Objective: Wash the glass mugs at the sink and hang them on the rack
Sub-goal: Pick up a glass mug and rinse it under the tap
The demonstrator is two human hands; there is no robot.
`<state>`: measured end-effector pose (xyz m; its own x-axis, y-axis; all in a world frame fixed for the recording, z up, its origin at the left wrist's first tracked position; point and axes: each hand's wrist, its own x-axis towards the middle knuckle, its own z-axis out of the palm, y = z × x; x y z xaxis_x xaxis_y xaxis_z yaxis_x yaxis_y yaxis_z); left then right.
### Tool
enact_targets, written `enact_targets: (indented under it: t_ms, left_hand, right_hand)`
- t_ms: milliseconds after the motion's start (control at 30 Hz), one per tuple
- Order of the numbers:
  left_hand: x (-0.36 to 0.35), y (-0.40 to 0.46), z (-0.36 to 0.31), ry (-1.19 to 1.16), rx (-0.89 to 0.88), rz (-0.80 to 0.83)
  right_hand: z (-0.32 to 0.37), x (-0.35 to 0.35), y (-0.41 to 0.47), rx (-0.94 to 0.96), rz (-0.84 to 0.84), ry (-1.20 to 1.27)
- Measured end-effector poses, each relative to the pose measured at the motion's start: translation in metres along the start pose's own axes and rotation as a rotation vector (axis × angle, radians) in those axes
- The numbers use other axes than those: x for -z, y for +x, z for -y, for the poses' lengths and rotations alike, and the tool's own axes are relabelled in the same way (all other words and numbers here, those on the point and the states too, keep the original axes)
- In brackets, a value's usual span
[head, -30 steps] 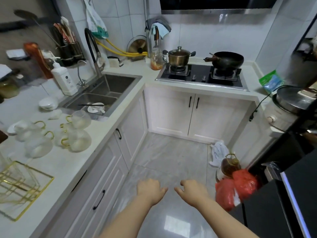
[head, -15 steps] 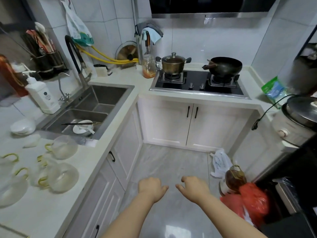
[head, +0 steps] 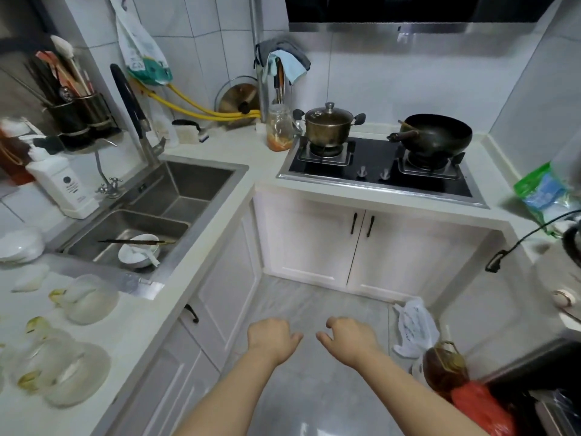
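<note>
Several glass mugs with gold handles stand blurred on the white counter at the left: one near the sink's front edge, others closer to me. The steel double sink lies beyond them, with a tall black-necked tap. My left hand and right hand hang over the floor in front of me, fingers loosely curled, holding nothing. They are well to the right of the mugs. The rack is out of view.
A white bowl with chopsticks sits in the near basin. A soap bottle stands left of the sink. The hob carries a pot and a wok. An oil bottle and a red bag lie on the floor at right.
The view has swung right and closer to the sink; the gold rack has left the frame and the mugs have slid to the left edge. Both hands stay empty in front of me.
</note>
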<state>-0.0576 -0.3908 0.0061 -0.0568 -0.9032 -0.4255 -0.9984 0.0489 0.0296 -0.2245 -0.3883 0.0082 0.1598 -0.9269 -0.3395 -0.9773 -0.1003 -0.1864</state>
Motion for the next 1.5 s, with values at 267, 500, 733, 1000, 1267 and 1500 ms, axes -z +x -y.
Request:
enact_targets:
  t_ms: [267, 500, 733, 1000, 1267, 1500]
  left_hand:
    - [0.032, 0.056, -0.046, -0.07, 0.123, 0.008]
    - [0.048, 0.087, -0.078, -0.117, 0.198, 0.047]
    - [0.057, 0.118, -0.067, -0.127, 0.246, 0.084]
    - [0.063, 0.169, -0.029, -0.165, 0.231, 0.098]
    - [0.077, 0.219, 0.007, -0.183, 0.232, 0.089]
    - [0.082, 0.242, 0.035, -0.19, 0.325, 0.126]
  right_hand:
    - [-0.06, 0.045, 0.073, 0.127, 0.009, -0.036]
    - [-0.086, 0.064, 0.122, 0.239, 0.053, -0.081]
    - [-0.076, 0.067, 0.163, 0.321, 0.107, -0.11]
    - [-0.058, 0.082, 0.215, 0.294, 0.146, -0.169]
    - [-0.023, 0.088, 0.268, 0.302, 0.141, -0.158]
    - [0.001, 0.091, 0.313, 0.386, 0.222, -0.195]
